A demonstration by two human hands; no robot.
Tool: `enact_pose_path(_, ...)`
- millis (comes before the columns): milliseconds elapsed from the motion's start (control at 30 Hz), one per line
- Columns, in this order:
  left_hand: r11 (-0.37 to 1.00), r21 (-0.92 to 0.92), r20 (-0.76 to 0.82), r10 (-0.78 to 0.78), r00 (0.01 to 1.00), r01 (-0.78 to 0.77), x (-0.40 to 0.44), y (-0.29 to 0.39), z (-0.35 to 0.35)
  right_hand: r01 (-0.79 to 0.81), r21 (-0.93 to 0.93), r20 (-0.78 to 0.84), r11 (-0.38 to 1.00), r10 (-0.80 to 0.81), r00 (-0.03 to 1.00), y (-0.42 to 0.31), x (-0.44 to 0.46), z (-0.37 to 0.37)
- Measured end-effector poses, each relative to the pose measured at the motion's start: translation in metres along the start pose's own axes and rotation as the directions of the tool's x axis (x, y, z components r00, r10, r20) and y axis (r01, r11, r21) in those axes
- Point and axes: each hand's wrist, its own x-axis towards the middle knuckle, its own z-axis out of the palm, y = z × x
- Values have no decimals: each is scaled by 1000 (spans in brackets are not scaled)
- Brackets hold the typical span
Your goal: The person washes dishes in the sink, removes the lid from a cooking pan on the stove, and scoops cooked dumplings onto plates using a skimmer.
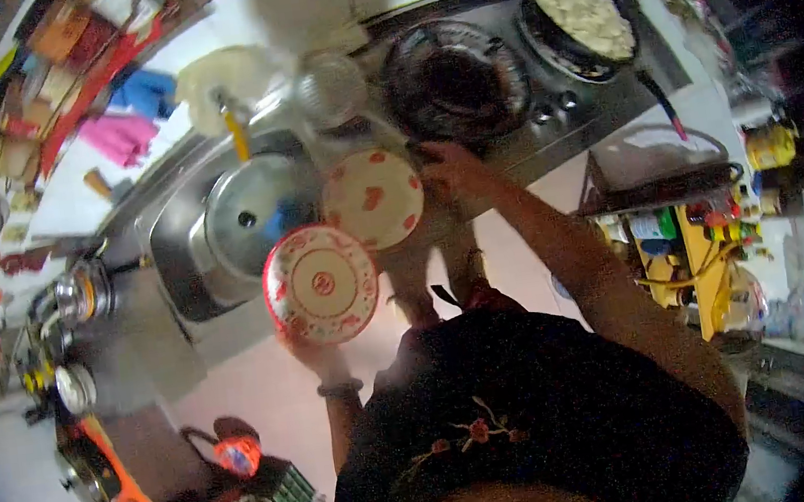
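From my screen, I see the left hand [312,350] pinching the near edge of a round white plate with a red rim [323,284]. A round cream plate with red patches [374,199] is ahead and to its right. The right hand [454,170] is nearer that one, just by its right edge; I can't tell if it grips it. Both are round, so neither has a long side.

No legible text, brand or number.
The red-rimmed plate [323,306] bears a red mark [323,282] at its centre (a character or mere ornament, too blurred to say which). Any print on the yellow item [771,147] at far right, or on the orange item [238,456] at lower left, is too small and smeared to read.
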Motion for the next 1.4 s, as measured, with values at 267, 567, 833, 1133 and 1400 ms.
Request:
enact_pose_path(267,999,-52,-46,-9,999,7,17,21,24,193,-611,-163,767,-361,918,-49,-60,19)
enact_pose_path(567,998,-57,-19,39,999,-40,-23,25,90,173,-78,19,982,-172,985,-32,-115,-94)
enact_pose_path(833,977,-190,-205,-137,969,98,-7,44,171,20,216,25,976,-26,999,-34,-181,-239)
enact_pose_path(1133,290,856,86,737,670,-429,96,56,154,-20,82,-192,996,35,981,-36,-222,-270)
enact_pose_path(1400,70,984,94,564,820,-161,102,132,157,-29,-433,-442,901,-184,878,-62,-256,-260)
